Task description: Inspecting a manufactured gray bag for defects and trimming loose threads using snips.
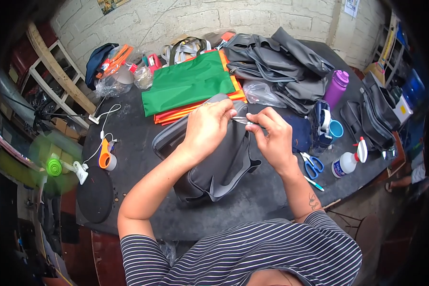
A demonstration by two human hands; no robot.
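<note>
A dark grey fabric bag (213, 159) lies on the black table in front of me, its lower flap hanging partly open. My left hand (209, 125) is closed at the bag's far end, thumb and fingers pinching its edge or a thread there; which of these is hidden. Close beside it, my right hand (270, 132) grips small metal thread snips (240, 120). Their pointed blades reach toward my left fingertips, just over the bag. The handle is mostly covered by my right fingers.
Green fabric (190, 78) lies over orange pieces beyond the bag, beside a pile of grey bags (281, 62). At right are a purple bottle (337, 88), blue scissors (312, 165), a pen (314, 184) and a spray bottle (346, 163). A small green fan (54, 166) is at left.
</note>
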